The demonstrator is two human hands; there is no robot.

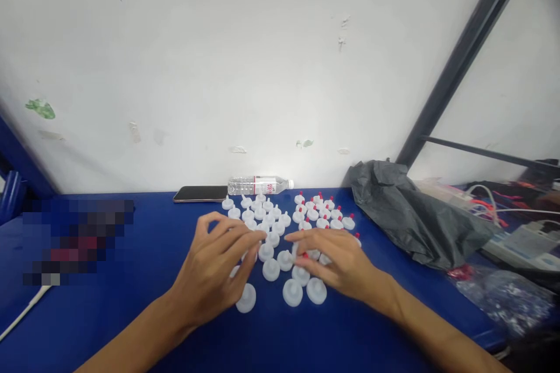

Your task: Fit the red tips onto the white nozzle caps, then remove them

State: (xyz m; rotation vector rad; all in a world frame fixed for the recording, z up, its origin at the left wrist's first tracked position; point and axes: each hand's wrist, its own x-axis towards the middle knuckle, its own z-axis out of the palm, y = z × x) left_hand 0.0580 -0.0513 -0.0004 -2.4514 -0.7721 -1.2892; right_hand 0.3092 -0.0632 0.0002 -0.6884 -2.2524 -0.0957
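Several white nozzle caps (270,270), round discs with an upright spout, stand on the blue tabletop between my hands. To their right are several more white caps with small red tips (322,222). My left hand (214,265) hovers over the left side of the plain caps. Its fingers are bent, and thumb and index tips are slightly apart with nothing visible between them. Over the front of the red-tipped group is my right hand (339,259), thumb and index finger spread. White caps and a red tip show in that gap, and my palm hides some caps.
A dark phone (200,193) and a clear plastic bottle (258,185) lie along the wall. A black plastic bag (406,215) is on the right, beside a clear bag (503,297) and cables. At the left, a white cable (26,309) runs to a pixelated patch.
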